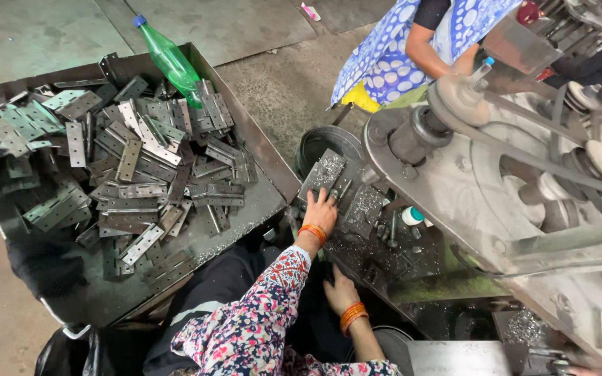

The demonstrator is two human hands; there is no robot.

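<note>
- My left hand, just left of the frame's middle, lies fingers spread on a shaving-covered metal plate; it presses flat and clasps nothing.
- My right hand, lower centre, reaches down into the dark gap beside the machine bed; I cannot tell whether it grips anything.
- Both wrists carry orange bangles.
- The tray of grey hinges fills the left half, a green bottle on its far rim.
- Another person in a blue dotted garment crouches top right, behind the belt-driven machine.
</note>
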